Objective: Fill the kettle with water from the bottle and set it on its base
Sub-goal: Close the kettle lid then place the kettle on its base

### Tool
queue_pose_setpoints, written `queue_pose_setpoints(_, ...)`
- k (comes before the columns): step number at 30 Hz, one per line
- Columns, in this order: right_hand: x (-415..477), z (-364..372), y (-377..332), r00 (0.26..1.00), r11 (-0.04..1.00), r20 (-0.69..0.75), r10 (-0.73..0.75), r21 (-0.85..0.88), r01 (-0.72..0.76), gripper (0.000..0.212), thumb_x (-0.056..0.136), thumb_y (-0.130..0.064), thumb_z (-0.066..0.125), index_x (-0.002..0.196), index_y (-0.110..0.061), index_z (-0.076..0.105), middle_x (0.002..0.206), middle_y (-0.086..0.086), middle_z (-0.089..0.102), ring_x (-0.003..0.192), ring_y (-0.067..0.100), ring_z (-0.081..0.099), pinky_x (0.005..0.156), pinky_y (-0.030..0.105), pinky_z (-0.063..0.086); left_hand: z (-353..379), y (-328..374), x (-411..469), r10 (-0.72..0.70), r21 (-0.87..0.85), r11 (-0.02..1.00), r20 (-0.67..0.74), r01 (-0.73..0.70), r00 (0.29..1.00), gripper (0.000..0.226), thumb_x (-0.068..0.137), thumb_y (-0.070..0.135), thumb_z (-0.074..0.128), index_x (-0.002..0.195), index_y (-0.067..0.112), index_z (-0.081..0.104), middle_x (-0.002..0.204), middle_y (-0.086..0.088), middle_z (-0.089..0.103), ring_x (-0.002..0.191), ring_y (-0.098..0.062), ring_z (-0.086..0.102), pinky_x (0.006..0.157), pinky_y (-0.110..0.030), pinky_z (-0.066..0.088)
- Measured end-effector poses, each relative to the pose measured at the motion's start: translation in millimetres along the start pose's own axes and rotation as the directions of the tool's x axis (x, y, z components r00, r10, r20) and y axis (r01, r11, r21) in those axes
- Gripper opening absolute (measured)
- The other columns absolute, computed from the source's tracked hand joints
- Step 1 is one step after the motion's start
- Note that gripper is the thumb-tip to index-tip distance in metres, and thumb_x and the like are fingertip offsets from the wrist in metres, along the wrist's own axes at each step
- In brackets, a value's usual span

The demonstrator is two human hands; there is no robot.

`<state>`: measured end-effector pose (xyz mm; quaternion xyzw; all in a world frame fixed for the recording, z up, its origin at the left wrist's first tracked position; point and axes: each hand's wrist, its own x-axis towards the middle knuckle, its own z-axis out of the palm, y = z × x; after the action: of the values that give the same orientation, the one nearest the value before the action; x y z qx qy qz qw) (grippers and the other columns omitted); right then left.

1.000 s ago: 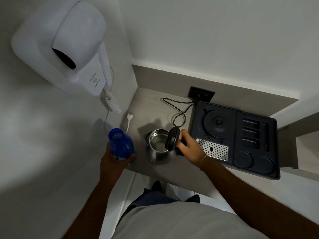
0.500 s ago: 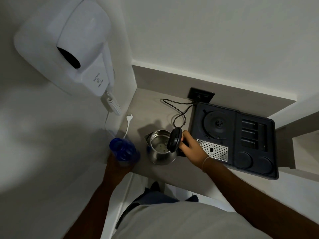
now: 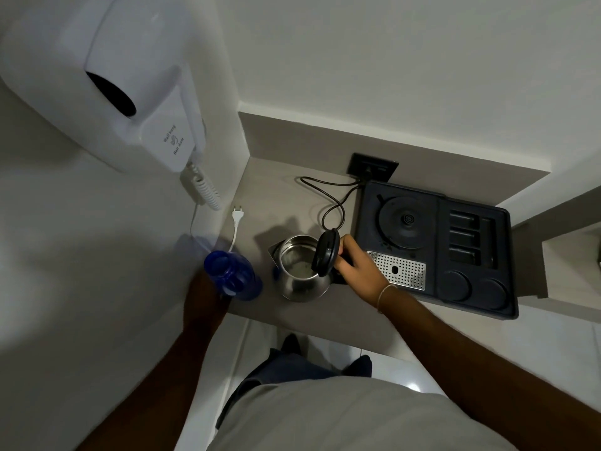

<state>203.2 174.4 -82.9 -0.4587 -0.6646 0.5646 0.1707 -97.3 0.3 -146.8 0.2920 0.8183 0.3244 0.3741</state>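
We log one steel kettle (lid raised) on the surface, our right hand closed around its handle, our left hand gripping the blue bottle just beside it, base bare.

At centre frame we see the kettle on the shelf, its lid raised on its right side. The bottle lies just left of it; the tray with the base lies right. The hair dryer occupies upper left.
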Motion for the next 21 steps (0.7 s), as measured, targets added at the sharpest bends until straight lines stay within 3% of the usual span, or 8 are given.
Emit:
queue_pose_setpoints(4,-2.6,0.4,-1.6,1.0,1.0,-0.004,0.009,0.011,-0.009,0.044,0.093,-0.056,0.06,0.097,-0.014,0.047,0.086,-0.007,0.059,0.08,0.016,0.053,0.085,0.054,0.054,-1.8,-0.2,1.4,-0.021,-0.069,0.997,0.0,0.021,1.0,0.021,0.11,0.013,0.054,0.114,-0.006,0.061,0.113,-0.036,0.062,0.112,-0.054,0.061,0.111,-0.069,0.046)
queue_pose_setpoints(6,-2.6,0.4,-2.3,1.0,1.0,-0.004,0.015,0.01,-0.015,0.043,0.093,-0.057,0.06,0.096,-0.017,0.046,0.084,-0.01,0.059,0.079,0.016,0.053,0.084,0.046,0.052,-4.3,5.5,-2.0,0.022,0.062,0.998,-0.028,-0.02,0.999,0.014,0.106,0.011,0.061,0.107,0.026,0.062,0.116,-0.022,0.065,0.109,-0.04,0.064,0.108,-0.063,0.051)
queue_pose_setpoints(8,-2.5,0.8,-2.4,1.0,1.0,-0.001,0.017,0.004,-0.017,0.039,0.094,-0.058,0.06,0.094,-0.021,0.046,0.082,-0.013,0.059,0.078,0.015,0.052,0.083,0.042,0.05,-9.1,10.0,-4.4,0.073,0.241,0.969,-0.065,-0.055,0.995,0.042,0.1,0.007,0.069,0.093,0.044,0.049,0.113,-0.005,0.061,0.103,-0.026,0.06,0.098,-0.054,0.054)
queue_pose_setpoints(11,-3.4,1.2,-3.4,0.999,0.999,-0.004,0.034,0.0,-0.034,0.039,0.093,-0.057,0.06,0.093,-0.021,0.046,0.079,-0.017,0.059,0.077,0.013,0.051,0.082,0.044,0.05,-10.3,9.1,-21.1,0.074,0.238,0.969,-0.034,-0.064,0.997,0.022,0.098,0.01,0.071,0.087,0.027,0.061,0.097,-0.011,0.068,0.092,-0.034,0.066,0.087,-0.058,0.058)
queue_pose_setpoints(13,-3.9,1.1,-5.5,0.999,0.999,-0.007,0.034,-0.009,-0.034,0.04,0.093,-0.058,0.06,0.094,-0.021,0.046,0.08,-0.014,0.059,0.078,0.016,0.053,0.085,0.056,0.054,-6.6,4.4,-40.3,0.054,0.164,0.986,-0.165,-0.026,0.985,0.014,0.093,0.014,0.079,0.101,0.015,0.068,0.105,-0.011,0.069,0.096,-0.035,0.069,0.087,-0.056,0.059)
queue_pose_setpoints(16,-5.6,0.0,-12.4,1.0,0.998,-0.014,0.027,-0.058,-0.028,0.043,0.093,-0.061,0.058,0.097,-0.02,0.045,0.087,0.002,0.064,0.079,0.031,0.058,0.091,0.064,0.054,-7.6,23.9,-78.2,0.032,-0.05,0.997,-0.418,-0.058,0.908,0.046,0.086,0.025,0.088,0.125,0.035,0.066,0.12,0.005,0.064,0.101,-0.019,0.071,0.084,-0.039,0.063)
queue_pose_setpoints(18,-7.3,-0.3,-15.8,1.0,0.989,-0.011,0.028,-0.148,-0.03,0.044,0.093,-0.066,0.053,0.099,-0.023,0.044,0.089,0.014,0.067,0.083,0.044,0.063,0.087,0.064,0.055,-17.2,45.3,-100.3,0.189,-0.018,0.971,-0.54,-0.236,0.82,0.05,0.085,0.027,0.087,0.122,0.05,0.062,0.121,0.014,0.058,0.1,-0.004,0.067,0.081,-0.021,0.061)
queue_pose_setpoints(21,-7.2,1.5,-19.8,0.998,0.961,-0.032,0.045,-0.273,-0.052,0.048,0.089,-0.074,0.047,0.101,-0.028,0.042,0.076,0.004,0.066,0.07,0.03,0.063,0.076,0.052,0.057,-37.5,80.2,-117.8,0.474,0.209,0.871,-0.597,-0.445,0.647,0.046,0.087,0.025,0.084,0.129,0.021,0.066,0.125,0.008,0.058,0.106,0.002,0.059,0.09,-0.012,0.054)
